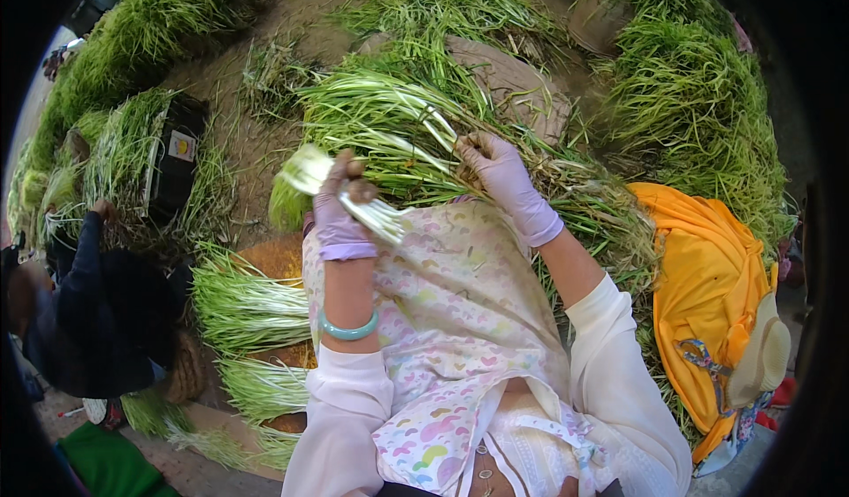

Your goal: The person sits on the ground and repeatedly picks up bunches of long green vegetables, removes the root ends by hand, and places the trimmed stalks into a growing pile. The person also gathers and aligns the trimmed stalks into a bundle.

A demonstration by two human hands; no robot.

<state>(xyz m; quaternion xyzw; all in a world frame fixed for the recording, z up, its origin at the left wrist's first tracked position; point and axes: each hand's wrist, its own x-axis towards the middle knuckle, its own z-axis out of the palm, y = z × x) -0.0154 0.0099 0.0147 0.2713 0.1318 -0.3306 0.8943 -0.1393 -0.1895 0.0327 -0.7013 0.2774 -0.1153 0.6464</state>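
My left hand [345, 198], in a thin light-purple glove with bare fingertips, grips a bunch of long green plants with white stalks [381, 217]; the white ends point to the lower right, above my patterned apron [457, 285]. To its right, my right hand [487, 165], gloved likewise, has its fingers closed on the stalk ends of a few plants at the edge of a large loose heap [371, 112]. Brownish roots and dry leaves lie under and beside that hand. Sorted bundles with white stalks [265, 308] rest on a rusty surface at my left.
A co-worker in dark clothes [99, 318] sits at the left, near a black crate [176, 159] with greens. Tall heaps of greens [690, 99] stand at the right and upper left. An orange cloth [703, 285] and a straw hat [759, 358] lie at my right.
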